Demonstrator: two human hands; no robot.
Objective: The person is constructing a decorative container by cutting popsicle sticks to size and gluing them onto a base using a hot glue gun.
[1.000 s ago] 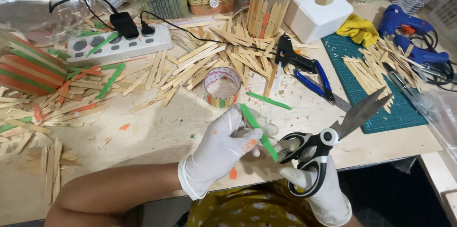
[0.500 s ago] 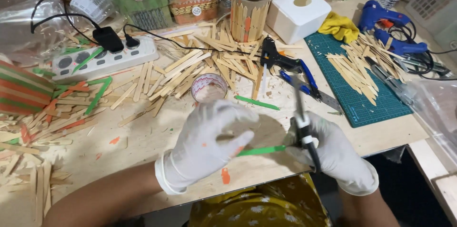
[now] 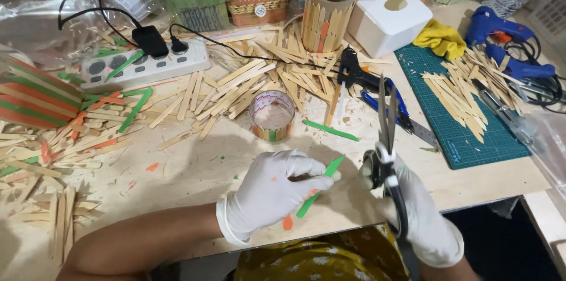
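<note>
Green flat wooden stick (image 3: 318, 191) pinched by gloved left hand (image 3: 272, 191); right hand (image 3: 413, 207) grips steel scissors (image 3: 386, 139).

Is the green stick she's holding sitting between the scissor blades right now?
No, the green stick in the left hand lies left of the scissors, whose blades point up, closed, in the right hand.

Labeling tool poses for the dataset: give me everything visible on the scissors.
The scissors have long grey metal blades and black handle loops with a pale pivot. They stand nearly upright in the picture, tips pointing away from the person, blades shut or almost so. The white-gloved right hand holds them by the handles above the table's near edge. The blade tips overlap the pliers beyond in this view. They sit just right of the green stick held in the left hand, not visibly touching it.
</note>
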